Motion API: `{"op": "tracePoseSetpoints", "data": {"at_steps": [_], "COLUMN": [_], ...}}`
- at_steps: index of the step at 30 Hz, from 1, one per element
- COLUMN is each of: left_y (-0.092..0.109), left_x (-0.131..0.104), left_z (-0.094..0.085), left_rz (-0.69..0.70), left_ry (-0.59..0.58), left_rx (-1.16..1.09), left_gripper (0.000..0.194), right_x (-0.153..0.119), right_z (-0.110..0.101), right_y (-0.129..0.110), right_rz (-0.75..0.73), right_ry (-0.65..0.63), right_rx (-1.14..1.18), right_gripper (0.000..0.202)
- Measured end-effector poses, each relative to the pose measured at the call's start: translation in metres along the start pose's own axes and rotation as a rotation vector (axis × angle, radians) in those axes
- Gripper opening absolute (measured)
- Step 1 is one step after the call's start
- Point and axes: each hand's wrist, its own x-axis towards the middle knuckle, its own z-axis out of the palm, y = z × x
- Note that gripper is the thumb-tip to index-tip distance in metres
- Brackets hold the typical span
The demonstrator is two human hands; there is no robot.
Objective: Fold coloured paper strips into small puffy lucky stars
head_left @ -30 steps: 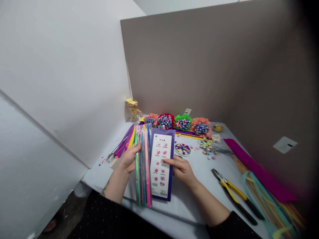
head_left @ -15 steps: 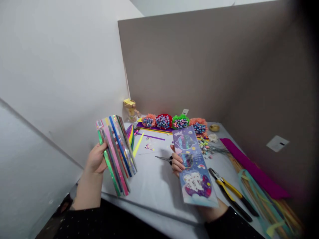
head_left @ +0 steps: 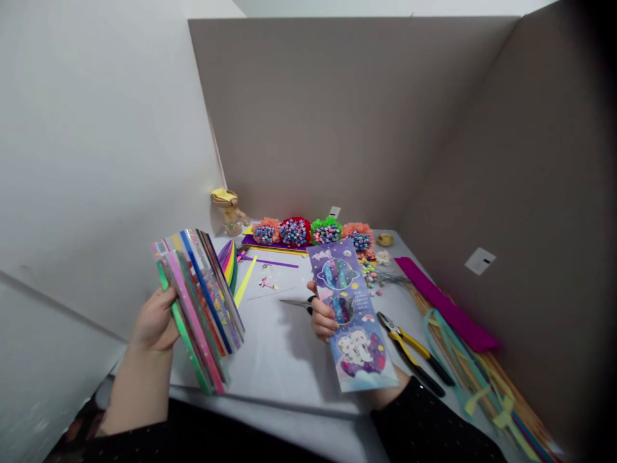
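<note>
My left hand (head_left: 155, 320) grips a fanned bundle of colourful paper strips (head_left: 200, 308) by its left edge, above the table's front left. A flat purple-blue packet (head_left: 351, 315) with planets and white cartoon animals is in my right hand (head_left: 324, 315), whose fingers wrap round its left edge; the rest of that hand is hidden behind it. The two held things are apart. Scissors (head_left: 296, 302) lie on the white table between them, their handles partly hidden by my right hand.
Several bead-filled paper flowers (head_left: 295, 231) line the back beside a jar (head_left: 230, 212). Pliers (head_left: 409, 350), a magenta sheet (head_left: 446, 305) and sticks with ribbons (head_left: 482, 379) lie right. Purple (head_left: 274, 263) and yellow strips (head_left: 245, 281) lie left of centre. Partitions surround the table.
The view has turned, so the table and its things appear further left. Both hands still hold the same things, and the strips in my left hand look more spread out.
</note>
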Motion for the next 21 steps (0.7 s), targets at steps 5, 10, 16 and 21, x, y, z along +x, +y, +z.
{"op": "tracePoseSetpoints", "data": {"at_steps": [5, 10, 16, 21], "left_y": [-0.005, -0.008, -0.007, -0.017], "left_x": [0.003, 0.005, 0.0, -0.01], "left_z": [0.0, 0.002, 0.009, 0.027], "left_rz": [-0.018, -0.037, -0.027, 0.051], "left_ry": [-0.005, -0.01, -0.082, -0.163], "left_rx": [0.012, -0.003, 0.037, 0.106], "left_gripper": [0.008, 0.008, 0.024, 0.053], "right_x": [0.002, 0.006, 0.014, 0.016], "right_z": [-0.006, -0.013, -0.009, 0.016], "right_y": [0.006, 0.012, 0.015, 0.022], "right_rz": [0.07, 0.046, -0.03, -0.205], "right_ry": [-0.07, -0.14, 0.134, 0.434], "right_rx": [0.166, 0.162, -0.025, -0.144], "right_gripper": [0.047, 0.053, 0.043, 0.039]}}
